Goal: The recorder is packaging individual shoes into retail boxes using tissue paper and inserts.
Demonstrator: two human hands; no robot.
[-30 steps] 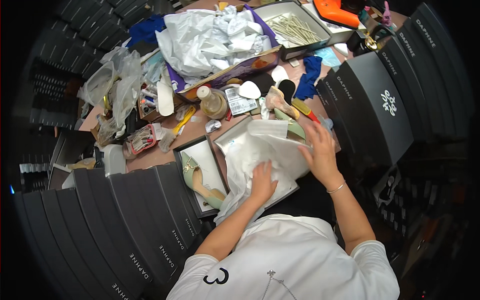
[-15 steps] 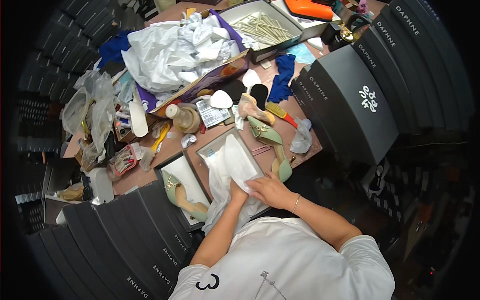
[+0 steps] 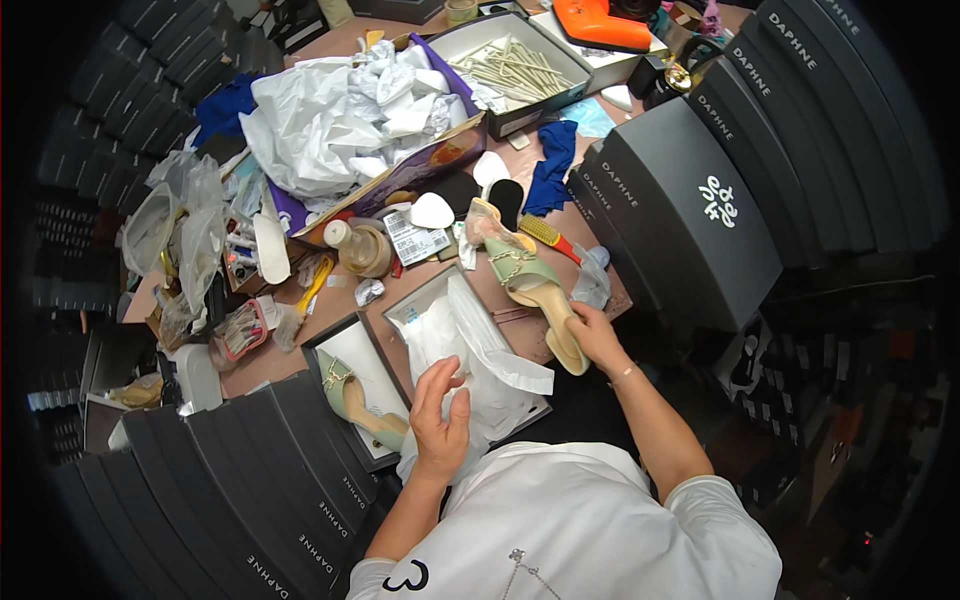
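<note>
Pale green shoe [image 3: 548, 298] is at the bench [image 3: 335, 308] edge, insole up, w/ R hand [image 3: 595, 338] closed round its heel end; can't tell if it's fully lifted. That's the main chg vs half a sec ago: R hand is now off the paper [image 3: 465, 345] & on the shoe, which now shows its insole, not its side. L hand [image 3: 438, 420] is raised over the paper, fingers loosely apart, nothing seen in it; can't tell if it touches. So work looks shifted from paper to shoe. Paper lines the box [image 3: 425, 296], a strip now lying over its R rim. Other shoe [image 3: 372, 420] is in the 2nd box [image 3: 368, 358], just L. Further out: pad [image 3: 492, 230] near the toe, red-handled brush [image 3: 540, 231], blue cloth [image 3: 553, 170], bottle [image 3: 357, 248]. Dark boxes [image 3: 650, 150] flank both sides.
</note>
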